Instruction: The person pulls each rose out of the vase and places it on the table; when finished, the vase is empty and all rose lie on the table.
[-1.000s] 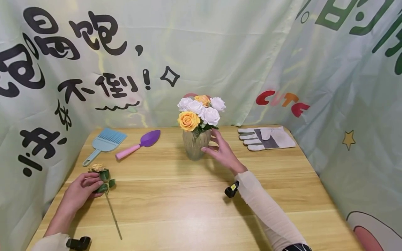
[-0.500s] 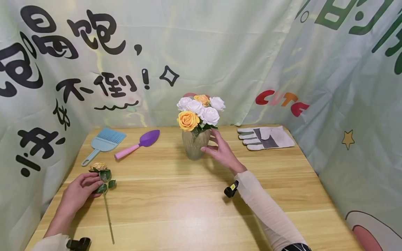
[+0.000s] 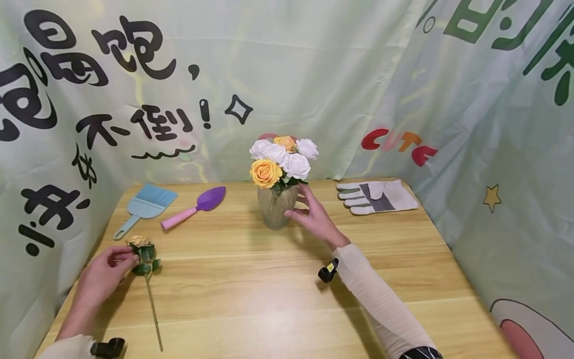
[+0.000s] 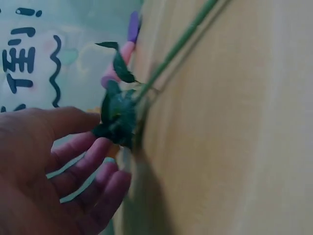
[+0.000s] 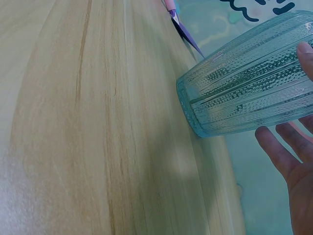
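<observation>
A yellow rose [image 3: 140, 241] with green leaves and a long stem [image 3: 154, 314] lies on the table at the left. My left hand [image 3: 100, 274] is beside its bloom. In the left wrist view the fingers are loosely bent, tips right at the leaves [image 4: 120, 115], and the bloom is mostly hidden. A ribbed glass vase [image 3: 274, 212] stands upright at the back middle, filled with white and yellow roses [image 3: 280, 159]. My right hand [image 3: 316, 217] holds the vase from the right; its thumb is on the glass [image 5: 249, 83] and its fingers curve round the side.
Along the back left lie a light-blue dustpan-like tool [image 3: 150, 202] and a purple trowel [image 3: 211, 199] with a pink handle. At the back right lies a white and grey work glove [image 3: 381, 197]. A printed curtain [image 3: 314, 75] hangs close behind the table.
The rose's stem has swung to the left, its lower end nearer the front. My left hand has drawn back a little leftward from the leaves. The right hand stays at the vase.
</observation>
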